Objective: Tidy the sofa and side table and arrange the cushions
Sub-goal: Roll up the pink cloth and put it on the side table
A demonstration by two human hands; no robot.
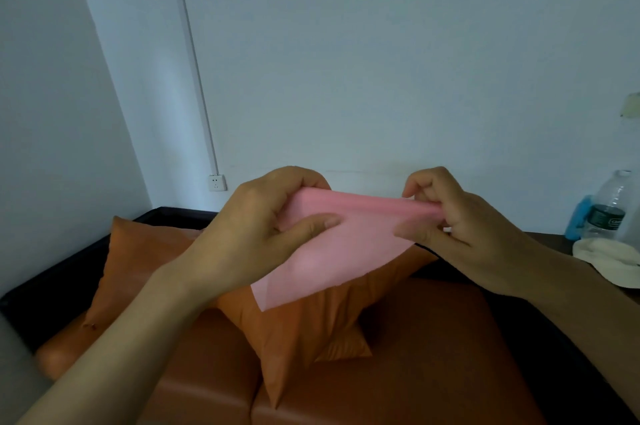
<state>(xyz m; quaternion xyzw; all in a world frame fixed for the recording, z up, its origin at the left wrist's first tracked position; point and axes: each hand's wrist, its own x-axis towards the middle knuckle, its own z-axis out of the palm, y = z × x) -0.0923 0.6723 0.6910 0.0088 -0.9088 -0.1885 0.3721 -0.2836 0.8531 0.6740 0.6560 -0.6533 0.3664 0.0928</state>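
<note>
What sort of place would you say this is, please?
Probably a living room or lounge corner: an orange sofa with matching cushions against a plain wall, and a side table holding a water bottle.

We see two bare forearms reaching in from the lower corners of the view, with no sleeve, watch, bracelet or ring on either of them. Our left hand (256, 230) shows a broad back, plain knuckles and a thumb with a short, trimmed nail. Our right hand (450, 220) shows its back and knuckles too, and its nails are mostly hidden. Both wrists are uncovered as far as the frame edge. No glove covers either hand.
</note>
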